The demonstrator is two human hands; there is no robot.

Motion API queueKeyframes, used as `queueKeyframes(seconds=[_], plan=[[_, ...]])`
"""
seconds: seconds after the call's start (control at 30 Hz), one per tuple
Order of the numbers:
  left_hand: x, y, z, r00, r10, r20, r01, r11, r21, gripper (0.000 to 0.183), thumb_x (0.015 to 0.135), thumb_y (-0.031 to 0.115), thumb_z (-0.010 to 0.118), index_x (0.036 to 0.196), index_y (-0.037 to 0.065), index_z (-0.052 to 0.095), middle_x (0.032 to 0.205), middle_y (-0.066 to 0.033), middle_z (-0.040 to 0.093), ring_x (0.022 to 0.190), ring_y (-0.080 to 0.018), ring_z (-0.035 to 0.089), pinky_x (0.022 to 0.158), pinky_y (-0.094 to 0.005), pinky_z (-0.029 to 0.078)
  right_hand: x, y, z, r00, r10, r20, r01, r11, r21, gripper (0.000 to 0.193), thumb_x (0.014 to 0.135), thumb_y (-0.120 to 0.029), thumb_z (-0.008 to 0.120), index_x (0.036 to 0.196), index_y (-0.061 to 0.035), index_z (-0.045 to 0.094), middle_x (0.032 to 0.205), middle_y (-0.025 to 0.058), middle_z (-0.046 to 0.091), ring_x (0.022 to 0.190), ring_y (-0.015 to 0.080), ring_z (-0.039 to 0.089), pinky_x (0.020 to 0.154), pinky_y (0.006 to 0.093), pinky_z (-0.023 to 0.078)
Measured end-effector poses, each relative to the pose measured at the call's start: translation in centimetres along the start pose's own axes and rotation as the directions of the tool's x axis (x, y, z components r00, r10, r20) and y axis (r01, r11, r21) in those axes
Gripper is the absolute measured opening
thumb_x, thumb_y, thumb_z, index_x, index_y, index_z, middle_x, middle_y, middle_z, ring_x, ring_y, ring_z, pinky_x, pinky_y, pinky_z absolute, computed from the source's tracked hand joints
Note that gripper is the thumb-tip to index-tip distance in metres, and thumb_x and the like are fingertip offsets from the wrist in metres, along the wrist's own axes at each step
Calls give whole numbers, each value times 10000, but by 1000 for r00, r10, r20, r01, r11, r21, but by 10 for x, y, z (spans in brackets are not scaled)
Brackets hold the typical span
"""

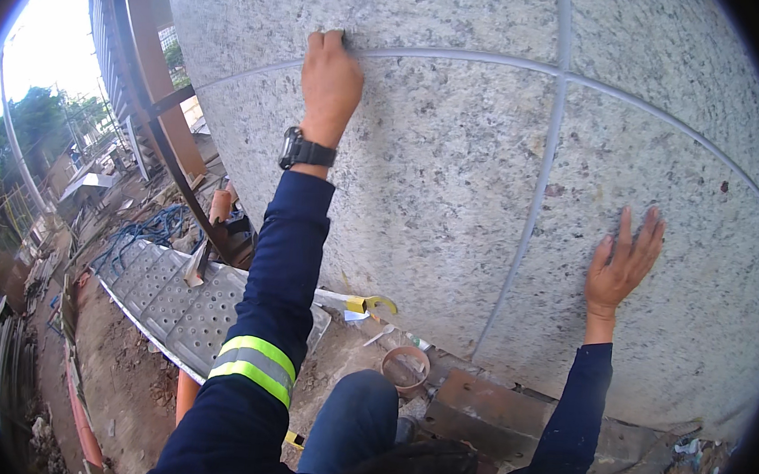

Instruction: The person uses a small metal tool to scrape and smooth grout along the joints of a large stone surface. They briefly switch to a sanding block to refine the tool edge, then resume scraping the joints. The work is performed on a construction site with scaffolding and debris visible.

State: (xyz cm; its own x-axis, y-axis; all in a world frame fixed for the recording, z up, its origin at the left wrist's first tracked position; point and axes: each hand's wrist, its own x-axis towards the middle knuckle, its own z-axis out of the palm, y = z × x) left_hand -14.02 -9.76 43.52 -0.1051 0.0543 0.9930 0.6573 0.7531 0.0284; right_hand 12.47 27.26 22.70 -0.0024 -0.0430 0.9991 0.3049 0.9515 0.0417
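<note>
A speckled grey stone-slab wall [436, 197] fills the view before me, with smooth grey joint lines [552, 144] crossing at the upper right. My left hand [331, 86] is raised to the horizontal joint, its fingers closed and pressed together at the wall. A small dark edge shows beside the fingertips; what it belongs to is hidden. Around that wrist is a black watch [304, 151]. My right hand [625, 263] lies against the slab right of the vertical joint, fingers stretched out and holding nothing.
Below left lies a perforated metal plank [174, 297]. A round container [405, 368] and a yellow-ended hooked tool [365, 304] are near my knee [351, 422]. Rusty metal plates [490, 415] run along the wall's foot. A steel post [165, 69] stands left, beyond it rubble and trees.
</note>
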Motion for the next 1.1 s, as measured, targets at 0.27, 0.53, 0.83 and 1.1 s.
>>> queueKeyframes(seconds=[0.27, 0.53, 0.83, 1.1], plan=[[-26, -21, -9, 988, 152, -18, -152, 987, -41, 362, 933, -25, 598, 1293, -42, 630, 1239, -228, 613, 1137, -432, 620, 960, -494, 543, 0, -2, 2, 1000, 6, -12, -6, 1000, 5, 528, 1058, -204, 535, 1584, -246, 538, 1720, 97, 392, 1607, 380, 310, 1284, 577, 273], [-13, 7, -2, 1000, 7, 22, -8, 999, 37, 211, 916, -18, 581, 1123, -46, 612, 1148, -224, 590, 1038, -434, 632, 873, -506, 559, 1, 0, 0, 1000, 1, -12, -1, 1000, 16, 528, 1053, -199, 541, 1579, -235, 540, 1719, 106, 391, 1607, 393, 304, 1288, 579, 260], [-17, 24, 9, 995, -86, -44, 90, 991, 101, 189, 910, -8, 588, 1095, -26, 618, 1115, -217, 587, 998, -421, 650, 772, -501, 577, -2, -2, 0, 999, 28, 18, -29, 999, 21, 545, 1041, -185, 561, 1582, -253, 541, 1725, 92, 384, 1612, 384, 298, 1286, 587, 257], [-13, -7, 2, 994, 111, -19, -108, 986, 131, 228, 906, 8, 601, 1130, -3, 640, 1114, -185, 602, 1005, -392, 657, 773, -477, 585, -3, -5, 1, 998, 60, 3, -60, 998, 4, 557, 1037, -177, 558, 1584, -278, 540, 1725, 77, 390, 1620, 359, 289, 1283, 586, 261]])
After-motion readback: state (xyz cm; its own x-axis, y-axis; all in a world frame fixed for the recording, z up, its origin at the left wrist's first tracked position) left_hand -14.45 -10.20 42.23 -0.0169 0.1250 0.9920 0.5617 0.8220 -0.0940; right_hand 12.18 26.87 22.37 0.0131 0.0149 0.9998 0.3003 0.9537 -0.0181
